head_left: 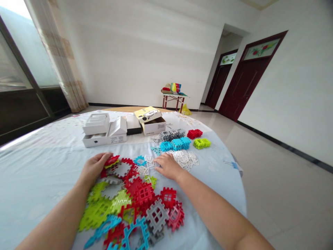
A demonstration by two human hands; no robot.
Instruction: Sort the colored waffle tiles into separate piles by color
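My left hand [96, 167] is at the far left edge of a loose heap of plastic interlocking building pieces. Its thumb and fingers are closed on the edge of a red building piece [112, 160], with green and grey pieces just below. My right hand [168, 166] reaches over white window-lattice pieces [148, 161], fingers stretched out and slightly apart, fingertips touching them. Behind that hand spreads a pile of white pieces [186, 159]. Nearer to me lie a grey window piece [157, 216], red pieces [143, 194], green pieces [97, 210] and a blue frame piece [135, 233].
Stacked pieces stand farther back: blue [180, 143], grey [173, 134], red [194, 133] and green [202, 143]. White boxes [104, 139] and an open box with a yellow lid [148, 114] are at the back left. The round table's cloth edge [243, 194] curves along the right.
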